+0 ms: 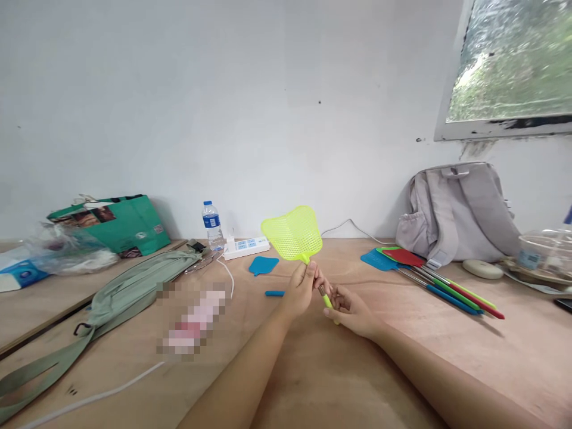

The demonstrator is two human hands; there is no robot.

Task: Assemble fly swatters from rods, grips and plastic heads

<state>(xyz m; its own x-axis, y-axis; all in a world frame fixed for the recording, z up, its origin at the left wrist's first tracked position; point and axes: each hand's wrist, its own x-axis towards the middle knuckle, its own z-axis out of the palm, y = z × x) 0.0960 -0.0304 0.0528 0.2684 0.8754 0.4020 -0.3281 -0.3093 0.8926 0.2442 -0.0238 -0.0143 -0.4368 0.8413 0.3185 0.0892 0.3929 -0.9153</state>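
A yellow-green fly swatter (292, 234) is held up over the table in both hands, its perforated head tilted up to the left. My left hand (301, 289) is closed around the neck just below the head. Lower down, my right hand (351, 311) has its fingers closed on the yellow grip, and a short piece of metal rod shows between the hands. Behind my left hand lie a blue swatter head (263, 266) and a blue handle (274, 293), the handle partly hidden by that hand. Several blue, green, red and yellow-green swatters (447, 286) lie stacked to the right.
On the wooden table (330, 381), a white power strip (246, 247) and a water bottle (212, 225) stand near the wall. A green bag (129, 229) and a sage strap bag (138, 292) lie left. A grey backpack (456, 208) leans at the right, beside a plastic container (543, 250).
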